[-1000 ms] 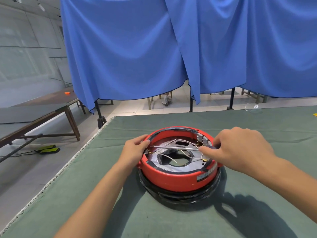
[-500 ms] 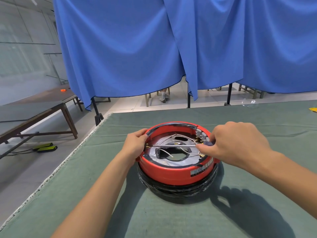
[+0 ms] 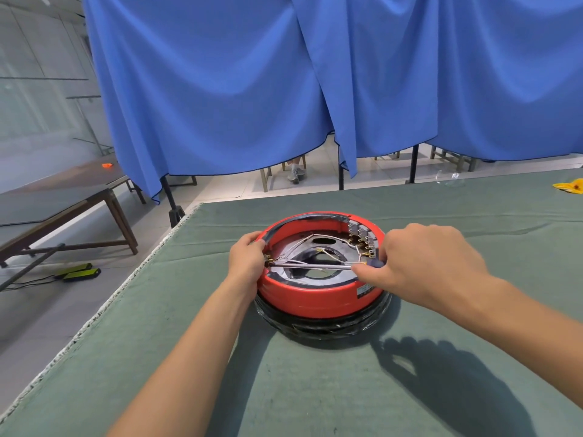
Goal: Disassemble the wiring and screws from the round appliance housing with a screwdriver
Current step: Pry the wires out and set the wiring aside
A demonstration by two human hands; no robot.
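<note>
Fingers [image 3: 257,244] of left hand [image 3: 246,260] curl over left rim of red housing [image 3: 315,294], centre frame on green surface [image 3: 315,389]. Screwdriver [image 3: 310,266] lies across opening, tip at left-edge terminal. Right hand [image 3: 422,263] pinches handle, wrist raised, forearm reaching from lower right. Risk: shallow shaft angle lets tip slip, nicking wires [image 3: 303,244].

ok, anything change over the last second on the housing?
Hardly anything. The right hand holds the same grip on the dark-handled steel screwdriver, its shaft lying across the round red appliance housing with the tip at the left inner rim. The left hand keeps steadying that rim. The white wires stay attached. Only the camera drifted.
</note>
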